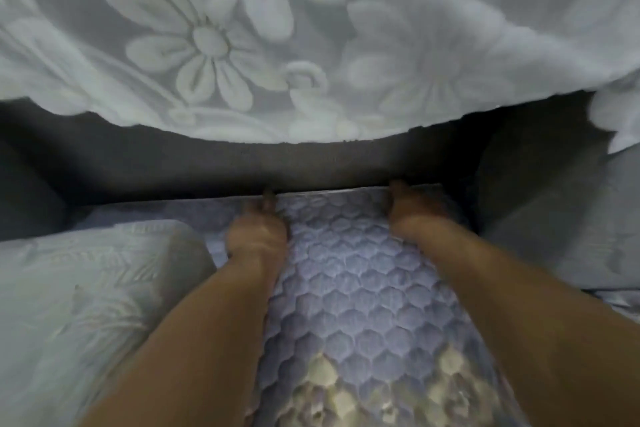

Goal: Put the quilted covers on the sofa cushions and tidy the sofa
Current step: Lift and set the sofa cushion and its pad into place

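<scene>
Along the sofa's back crease, past a pale cushion point(86, 288) at left, your left hand point(258, 234) and right hand point(412, 210) press the quilted cover point(346, 288) down; blur hides whether your fingers grip.

The lavender honeycomb-quilted cover point(346, 288) lies flat over the seat cushion, far edge meeting the dark sofa back point(207, 163).

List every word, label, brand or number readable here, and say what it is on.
None can be read. The floral throw shows only raised flowers, the quilted cover only a honeycomb stitch, and the pale cushion only leaf stitching. No tag or label is in view.
</scene>
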Action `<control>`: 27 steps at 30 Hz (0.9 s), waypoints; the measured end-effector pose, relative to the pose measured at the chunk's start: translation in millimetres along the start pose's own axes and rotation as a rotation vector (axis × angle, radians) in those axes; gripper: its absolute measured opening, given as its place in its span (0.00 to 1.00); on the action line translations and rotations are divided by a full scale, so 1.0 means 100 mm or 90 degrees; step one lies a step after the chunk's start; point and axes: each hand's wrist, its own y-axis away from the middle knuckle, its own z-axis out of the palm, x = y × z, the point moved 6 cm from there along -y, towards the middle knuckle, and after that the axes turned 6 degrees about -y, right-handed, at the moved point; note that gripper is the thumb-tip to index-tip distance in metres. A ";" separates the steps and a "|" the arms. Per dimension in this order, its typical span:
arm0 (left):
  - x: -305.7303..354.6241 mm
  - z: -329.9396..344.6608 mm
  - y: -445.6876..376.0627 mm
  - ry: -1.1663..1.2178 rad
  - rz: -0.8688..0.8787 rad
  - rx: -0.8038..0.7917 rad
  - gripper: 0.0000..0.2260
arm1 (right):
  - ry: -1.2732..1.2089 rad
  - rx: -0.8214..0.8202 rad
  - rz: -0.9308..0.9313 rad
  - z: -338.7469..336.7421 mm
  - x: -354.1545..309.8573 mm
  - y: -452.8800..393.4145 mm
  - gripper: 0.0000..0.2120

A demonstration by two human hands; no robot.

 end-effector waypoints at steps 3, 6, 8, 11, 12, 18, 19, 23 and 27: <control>0.12 0.01 -0.14 -0.031 0.011 0.045 0.24 | 0.046 0.034 0.011 0.02 0.02 -0.25 0.20; 0.10 -0.03 -0.08 0.044 0.011 0.085 0.16 | -0.003 0.084 0.004 0.13 0.10 -0.18 0.20; 0.05 -0.08 -0.18 0.127 -0.009 0.076 0.15 | -0.050 0.099 0.026 0.10 0.11 -0.09 0.20; 0.00 -0.27 -0.39 0.308 -0.078 0.104 0.14 | -0.105 0.178 0.054 -0.18 0.01 -0.19 0.19; 0.05 -0.23 -0.40 0.307 -0.075 0.105 0.16 | -0.112 0.197 0.053 -0.21 -0.02 -0.22 0.19; 0.14 0.10 -0.45 0.237 -0.026 0.129 0.28 | -0.155 0.217 -0.034 0.11 0.05 -0.31 0.23; 0.17 0.07 -0.35 0.207 -0.006 0.173 0.26 | -0.171 0.205 -0.036 0.10 0.07 -0.26 0.21; 0.24 0.10 0.11 0.047 0.001 0.263 0.17 | -0.049 0.309 -0.030 -0.01 0.17 0.12 0.26; 0.20 0.16 -0.03 -0.002 0.046 0.195 0.21 | 0.029 0.174 0.003 0.05 0.41 -0.01 0.25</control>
